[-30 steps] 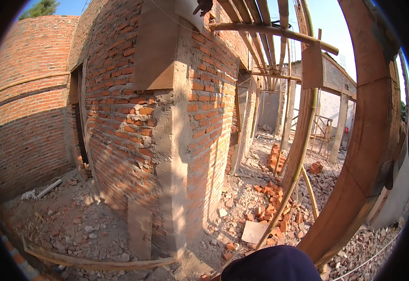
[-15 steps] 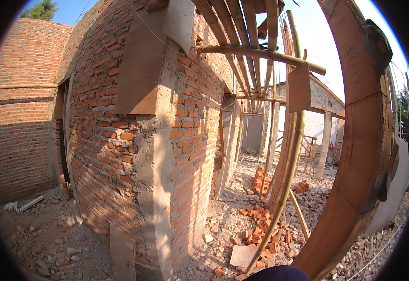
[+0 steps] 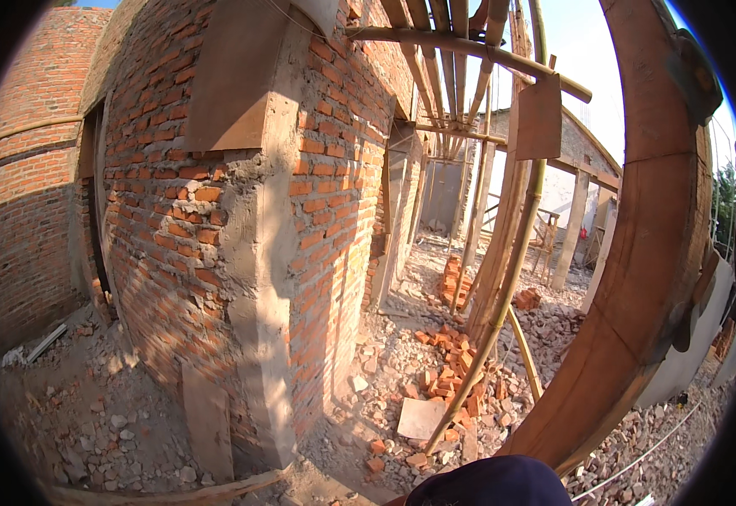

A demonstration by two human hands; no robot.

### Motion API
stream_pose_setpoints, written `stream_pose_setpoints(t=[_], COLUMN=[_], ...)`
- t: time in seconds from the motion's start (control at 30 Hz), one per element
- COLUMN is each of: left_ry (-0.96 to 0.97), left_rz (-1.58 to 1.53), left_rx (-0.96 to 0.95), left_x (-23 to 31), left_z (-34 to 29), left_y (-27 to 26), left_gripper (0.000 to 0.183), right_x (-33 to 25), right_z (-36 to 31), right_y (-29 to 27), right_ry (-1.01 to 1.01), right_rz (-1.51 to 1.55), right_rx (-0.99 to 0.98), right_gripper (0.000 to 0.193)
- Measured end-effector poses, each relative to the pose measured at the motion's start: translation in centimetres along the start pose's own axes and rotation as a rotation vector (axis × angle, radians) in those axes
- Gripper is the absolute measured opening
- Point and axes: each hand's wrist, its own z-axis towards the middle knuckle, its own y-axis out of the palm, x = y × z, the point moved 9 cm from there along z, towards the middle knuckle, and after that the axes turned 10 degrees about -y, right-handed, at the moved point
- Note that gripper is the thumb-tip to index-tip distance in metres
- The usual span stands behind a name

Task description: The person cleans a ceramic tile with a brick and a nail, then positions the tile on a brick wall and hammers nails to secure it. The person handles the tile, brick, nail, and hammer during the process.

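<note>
Neither of my hands shows in the head view. At the lower edge rises a rounded shape covered in dark blue cloth (image 3: pixel 490 485); I cannot tell what it is. Just beside it, a thick wooden board (image 3: pixel 650 211) sweeps up along the right, bent by the lens. A slanting bamboo pole (image 3: pixel 515 270) stands left of the board. In front is the corner of a brick wall (image 3: pixel 170 211) with a rough concrete column (image 3: pixel 271 295).
Bamboo poles (image 3: pixel 461 51) form an overhead platform. Loose bricks (image 3: pixel 448 363) and rubble (image 3: pixel 376 430) cover the ground, with a flat square panel (image 3: pixel 421 418) among them. A brown board (image 3: pixel 237 80) hangs on the column, and another panel (image 3: pixel 206 413) leans at its foot.
The view has tilted down and shifted slightly right, so the wall and platform sit higher and further left. More of the dark blue shape and a plank at the bottom now show.
</note>
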Motion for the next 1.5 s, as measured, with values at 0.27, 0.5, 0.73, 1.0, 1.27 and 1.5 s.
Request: stream_pose_setpoints(t=[0.27,0.5,0.73,1.0,1.27,1.5], left_ry=[-0.035,-0.054,-0.154,-0.117,-0.101,-0.290], left_rz=[-0.007,0.152,0.450,0.308,0.585,0.631], left_rx=[0.098,0.340,0.592,0.886,1.253,1.321], left_x=[-2.6,-9.6,-20.5,-36.9,-53.0,-62.0], left_z=[-1.2,-7.3,-6.3,-1.5,-1.6,0.9], left_y=[-2.6,-3.8,3.6,-2.3,-10.0,-4.0], left_gripper=[0.014,0.015,0.016,0.017,0.016,0.029], right_x=[2.0,6.7,16.4,23.9,36.6,40.9], right_z=[0.6,-8.3,-14.0,-16.9,-18.4,-17.5], right_y=[11.1,25.8,34.7,51.9,66.3,66.6], right_ry=[0.053,0.269,0.429,0.416,0.483,0.489], right_rz=[0.008,-0.181,-0.314,-0.132,0.040,0.041], right_rx=[-0.255,-0.729,-0.917,-0.882,-1.007,-0.934], right_gripper=[0.031,0.032,0.037,0.016,0.015,0.042])
